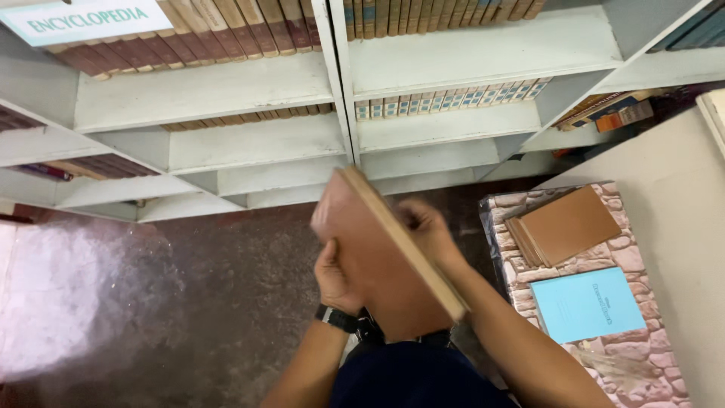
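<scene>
I hold a large brown hardcover book (377, 249) tilted on edge in front of me, blurred by motion. My left hand (334, 281), with a black watch at the wrist, grips its lower left side. My right hand (427, 230) clasps the book's upper right edge along the pale page block. The book hangs above the dark floor, in front of the white bookshelves (340, 113).
Rows of brown and tan books (226, 30) fill the upper shelves; lower shelves hold few. At right, a stone-patterned low table (627, 355) carries a stack of brown books (563, 227) and a light blue book (587, 304). A beige wall (680, 196) borders the table.
</scene>
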